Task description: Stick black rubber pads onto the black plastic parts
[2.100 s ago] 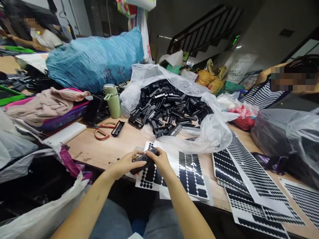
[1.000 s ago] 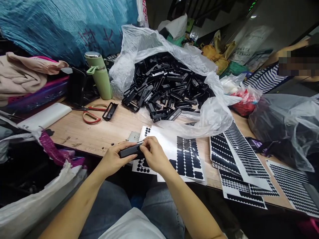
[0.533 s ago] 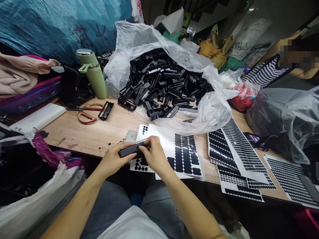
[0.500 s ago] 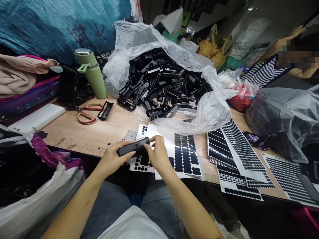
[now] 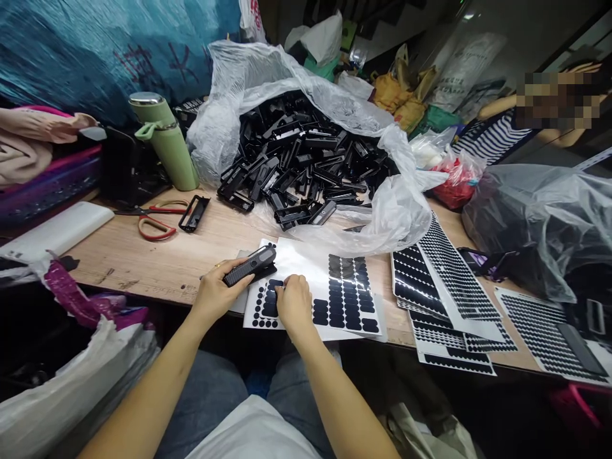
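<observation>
My left hand [image 5: 217, 293] grips a long black plastic part [image 5: 249, 266] and holds it just above the front edge of the wooden table [image 5: 157, 258]. My right hand [image 5: 292, 303] rests on a white sticker sheet [image 5: 306, 280] of black oval pads, its fingers pinched together at the round pads near the sheet's left end. I cannot make out whether a pad is between the fingertips. Behind the sheet an open clear plastic bag [image 5: 396, 217] holds a heap of the same black parts [image 5: 306, 162].
Red-handled scissors [image 5: 155, 223], a loose black part [image 5: 194, 213] and a green flask [image 5: 165, 143] lie at the left. More sticker sheets [image 5: 444, 287] overlap at the right. A grey bag [image 5: 540, 223] and a person in a striped top [image 5: 488, 137] are at the far right.
My right hand left the black part and dropped onto the sticker sheet. My left hand lifted the part slightly up and right. The view tilted downward over the two seconds.
</observation>
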Available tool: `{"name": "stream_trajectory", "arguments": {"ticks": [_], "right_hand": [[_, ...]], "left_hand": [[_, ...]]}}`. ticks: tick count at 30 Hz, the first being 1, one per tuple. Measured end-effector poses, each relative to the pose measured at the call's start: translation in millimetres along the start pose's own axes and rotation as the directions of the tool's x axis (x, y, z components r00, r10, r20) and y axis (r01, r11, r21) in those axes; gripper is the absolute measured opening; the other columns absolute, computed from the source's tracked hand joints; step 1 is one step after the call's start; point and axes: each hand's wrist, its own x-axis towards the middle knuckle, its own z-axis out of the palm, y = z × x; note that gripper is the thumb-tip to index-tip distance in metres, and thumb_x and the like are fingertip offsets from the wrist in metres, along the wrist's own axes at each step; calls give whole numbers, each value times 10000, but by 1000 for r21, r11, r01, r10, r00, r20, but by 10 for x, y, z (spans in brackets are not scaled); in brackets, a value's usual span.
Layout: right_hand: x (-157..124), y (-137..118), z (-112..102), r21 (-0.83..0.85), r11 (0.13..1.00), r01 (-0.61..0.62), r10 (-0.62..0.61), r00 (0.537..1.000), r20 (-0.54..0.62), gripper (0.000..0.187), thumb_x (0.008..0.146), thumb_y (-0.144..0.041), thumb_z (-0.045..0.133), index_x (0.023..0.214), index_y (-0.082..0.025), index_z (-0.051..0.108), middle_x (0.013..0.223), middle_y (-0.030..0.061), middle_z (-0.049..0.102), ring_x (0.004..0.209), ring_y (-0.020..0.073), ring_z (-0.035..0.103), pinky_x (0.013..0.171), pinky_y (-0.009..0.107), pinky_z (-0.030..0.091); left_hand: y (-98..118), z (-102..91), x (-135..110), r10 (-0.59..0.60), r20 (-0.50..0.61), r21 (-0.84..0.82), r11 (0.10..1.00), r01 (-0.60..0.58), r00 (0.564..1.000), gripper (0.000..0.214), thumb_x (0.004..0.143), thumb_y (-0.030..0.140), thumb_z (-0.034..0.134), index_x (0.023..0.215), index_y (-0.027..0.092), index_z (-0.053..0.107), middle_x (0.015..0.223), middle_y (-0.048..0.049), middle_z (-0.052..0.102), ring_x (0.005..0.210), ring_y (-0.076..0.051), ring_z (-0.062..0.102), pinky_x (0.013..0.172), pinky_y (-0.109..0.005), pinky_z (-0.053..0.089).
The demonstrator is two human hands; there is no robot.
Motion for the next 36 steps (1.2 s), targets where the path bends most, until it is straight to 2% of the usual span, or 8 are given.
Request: {"name": "stream_trajectory", "arguments": {"ticks": [5,9,12,15,17,20,23,36], "right_hand": [[8,25,40,42,999,-18,22,995,-95,168,812,-227,493,950,-142,538,998,173,540,935,298,507,787,430,385],[-36,-1,49,76,997,1,5,997,-75,127,838,-199,425,850,-164,546,926,152,557,887,285,525,763,426,393],[-91,-10,-77,276,957,88,-78,996,-47,141,849,-221,405,797,-194,534,867,92,570,821,219,540,734,359,417],[-79,26,-327,488,867,102,-110,994,-14,138,829,-313,465,815,-201,543,908,56,584,816,175,542,727,308,434],[-20,66,-500,575,815,65,-112,993,46,161,789,-350,522,787,-193,557,982,54,584,844,165,541,750,299,435],[73,116,-661,662,746,-65,-147,954,260,196,724,-365,592,710,-174,552,884,41,591,766,144,544,750,303,441],[89,137,-691,697,698,-166,-170,907,386,221,688,-369,631,696,-167,541,728,0,542,685,121,534,730,297,449],[-17,199,-645,656,736,-169,-119,921,371,205,724,-369,600,707,-176,534,778,14,553,713,139,581,664,273,473]], "left_hand": [[-31,-3,18,-23,-3,-7,1000,23,1000,468,701,458,634,1077,180,628,1071,-90,649,1007,-246,587,927,-384,429],[-43,-3,22,-49,12,-10,999,49,999,478,697,472,634,1074,178,631,1044,-84,658,982,-246,597,899,-373,445],[-26,-40,19,-31,39,-23,999,32,999,458,703,464,631,1068,187,632,1051,-77,655,987,-242,593,905,-366,441],[25,-121,-7,9,142,-47,999,-3,990,443,695,456,642,1054,196,642,1044,-68,659,990,-244,589,904,-357,444],[75,-183,-39,17,234,-69,998,-1,972,428,688,441,656,1045,205,653,1043,-62,662,980,-244,593,891,-347,454],[144,-250,-91,3,316,-90,996,27,949,410,675,419,674,1032,217,666,1025,-55,665,930,-239,610,848,-338,479],[179,-268,-127,18,348,-92,996,15,937,387,664,400,686,1009,224,680,999,-48,665,902,-233,615,818,-324,491],[175,-236,-215,57,384,-102,995,-19,921,369,704,379,670,1034,214,660,986,-55,645,912,-216,600,804,-309,494]]}}
